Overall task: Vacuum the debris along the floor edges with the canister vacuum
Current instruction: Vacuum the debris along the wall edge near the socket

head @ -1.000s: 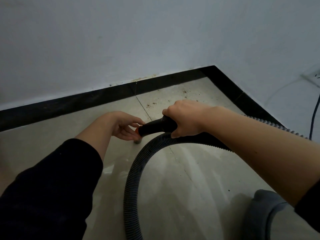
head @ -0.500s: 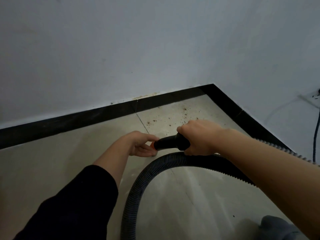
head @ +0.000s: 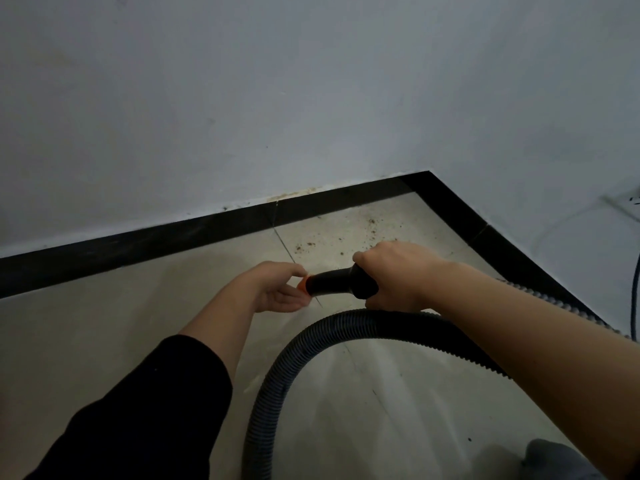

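Note:
My right hand grips the black nozzle handle of the vacuum hose, which points left and ends in an orange tip. My left hand is cupped around that orange tip, thumb above and fingers below it. The ribbed grey hose loops from the handle down to the bottom edge and passes behind my right forearm. Brown debris lies scattered on the beige tiles near the corner, just beyond both hands.
A black skirting board runs along the white walls and turns at the corner. A wall socket with a dark cable is at the right. A grey knee shows at the bottom right.
The nozzle and both hands have shifted right and nearer the corner's debris. My left hand stays cupped at the orange tip. The view has tilted, showing more wall.

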The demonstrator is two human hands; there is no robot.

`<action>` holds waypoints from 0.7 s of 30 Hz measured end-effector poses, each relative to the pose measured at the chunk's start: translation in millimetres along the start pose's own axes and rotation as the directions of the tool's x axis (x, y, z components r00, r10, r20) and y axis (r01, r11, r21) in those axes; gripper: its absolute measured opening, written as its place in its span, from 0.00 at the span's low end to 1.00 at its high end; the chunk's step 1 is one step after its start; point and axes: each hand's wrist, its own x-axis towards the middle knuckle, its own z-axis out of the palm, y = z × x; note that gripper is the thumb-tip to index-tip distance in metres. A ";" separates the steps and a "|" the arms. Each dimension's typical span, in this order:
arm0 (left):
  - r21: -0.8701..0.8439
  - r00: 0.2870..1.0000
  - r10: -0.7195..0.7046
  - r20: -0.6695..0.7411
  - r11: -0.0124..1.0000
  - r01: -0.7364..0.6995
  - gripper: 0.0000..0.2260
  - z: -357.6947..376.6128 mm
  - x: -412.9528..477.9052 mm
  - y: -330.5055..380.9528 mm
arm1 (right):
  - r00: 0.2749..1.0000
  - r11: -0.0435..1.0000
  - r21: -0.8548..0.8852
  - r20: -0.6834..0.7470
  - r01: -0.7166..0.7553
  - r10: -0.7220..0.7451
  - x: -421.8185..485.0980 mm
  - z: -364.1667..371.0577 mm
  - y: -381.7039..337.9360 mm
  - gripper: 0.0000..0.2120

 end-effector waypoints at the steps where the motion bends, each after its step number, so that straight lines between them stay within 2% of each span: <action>1: -0.009 1.000 0.003 -0.008 1.000 -0.003 0.12 -1.9 -0.8 -0.4 | 1.000 1.000 0.002 -0.009 0.001 -0.001 1.3 0.6 -1.0 0.16; 4: -0.029 0.999 0.020 -0.033 0.999 -0.021 0.08 -5.7 -3.1 -1.6 | 0.999 1.000 0.002 -0.032 0.009 -0.009 5.0 1.4 -3.5 0.16; 11: -0.057 0.995 0.066 -0.071 0.996 -0.071 0.06 -9.4 -4.7 -1.6 | 0.997 1.000 0.004 -0.075 -0.002 0.002 12.1 6.2 -7.7 0.16; 21: 0.037 0.996 0.079 0.042 0.996 -0.081 0.09 -3.1 -4.4 2.7 | 1.000 1.000 -0.001 -0.006 -0.030 0.030 5.9 1.2 2.3 0.14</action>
